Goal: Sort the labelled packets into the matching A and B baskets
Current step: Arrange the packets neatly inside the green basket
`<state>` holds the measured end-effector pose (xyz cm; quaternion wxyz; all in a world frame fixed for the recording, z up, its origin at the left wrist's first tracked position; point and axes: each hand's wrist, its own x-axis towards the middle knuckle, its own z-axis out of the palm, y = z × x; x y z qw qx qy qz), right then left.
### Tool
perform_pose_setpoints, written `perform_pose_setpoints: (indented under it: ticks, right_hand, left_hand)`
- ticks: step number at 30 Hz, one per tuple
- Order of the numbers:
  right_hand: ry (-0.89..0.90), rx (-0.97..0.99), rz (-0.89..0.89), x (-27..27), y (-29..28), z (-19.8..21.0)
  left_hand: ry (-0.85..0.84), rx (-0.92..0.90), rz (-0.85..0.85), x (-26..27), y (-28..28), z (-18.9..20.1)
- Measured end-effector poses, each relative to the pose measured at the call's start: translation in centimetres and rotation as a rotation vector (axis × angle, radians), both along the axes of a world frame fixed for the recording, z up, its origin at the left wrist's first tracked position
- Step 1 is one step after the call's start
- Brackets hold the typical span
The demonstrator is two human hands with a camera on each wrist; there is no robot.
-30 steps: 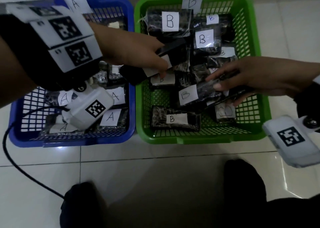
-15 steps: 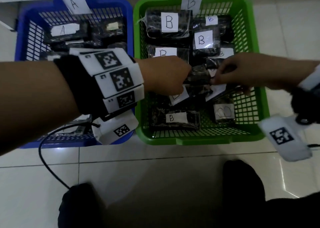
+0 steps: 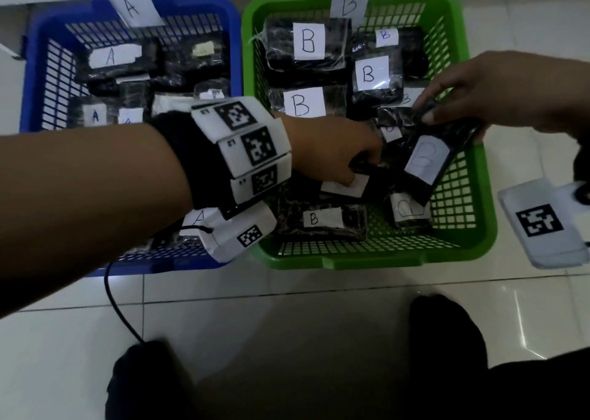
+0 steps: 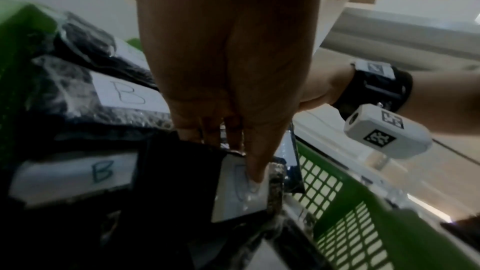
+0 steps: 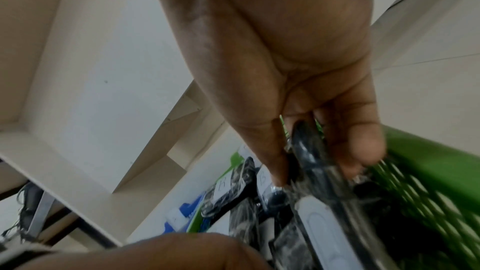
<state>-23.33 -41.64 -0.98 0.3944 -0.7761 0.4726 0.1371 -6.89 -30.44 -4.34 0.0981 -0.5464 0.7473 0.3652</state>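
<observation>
Two baskets stand side by side on a tiled floor (image 3: 287, 330) in the upper half of the head view. The blue basket (image 3: 32, 77) at upper left carries a paper tag marked A at its far rim and holds dark packets with A labels. The green basket (image 3: 479, 215) at upper centre and right carries a tag marked B and holds dark packets with B labels.

The right hand (image 3: 498, 90) enters from the right edge of the frame, above the green basket. Its thumb and fingers pinch the upper end of one B-labelled packet (image 3: 427, 161). That packet hangs tilted over the centre right of the green basket, label facing up. In the right wrist view the packet edge sits clamped between thumb and fingertips (image 5: 361, 151).

The left hand (image 3: 325, 151) reaches across from the left edge into the centre of the green basket, fingers curled downward. In the left wrist view its fingers close on the top edge of a second dark packet (image 4: 182, 176), and its thumb presses a white B label (image 4: 239, 188). Both wrists wear black bands with white marker blocks.
</observation>
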Motion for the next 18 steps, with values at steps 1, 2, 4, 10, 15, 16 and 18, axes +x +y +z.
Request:
perform_pose_setpoints:
  ticks: [1,2,4,10,15,16,18]
  right_hand:
    - [-0.003,-0.011,-0.022,0.2,0.3,-0.2]
    - [-0.006,-0.027,-0.045,0.3,0.7,-0.4]
    - [-0.023,-0.053,-0.084,0.4,1.1,-0.7]
    - [-0.023,-0.141,-0.054,0.3,1.7,-1.2]
    - [-0.008,-0.264,-0.013,0.5,2.0,-1.4]
    - [-0.016,-0.258,-0.015,0.6,2.2,-1.5]
    - [-0.043,-0.213,-0.024,1.0,2.5,-1.6]
  left_hand:
    - [-0.009,0.015,-0.027,-0.1,0.1,0.0]
    - [-0.038,0.038,-0.041,-0.3,0.1,0.0]
    - [-0.115,0.078,-0.043,-0.4,0.1,0.0]
    - [-0.231,0.101,-0.016,0.8,-0.6,1.0]
    - [-0.179,0.126,0.135,3.5,-1.8,3.5]
    - [-0.160,0.106,0.191,4.1,-1.8,4.0]
    - [-0.088,0.099,0.311,5.2,-2.0,4.4]
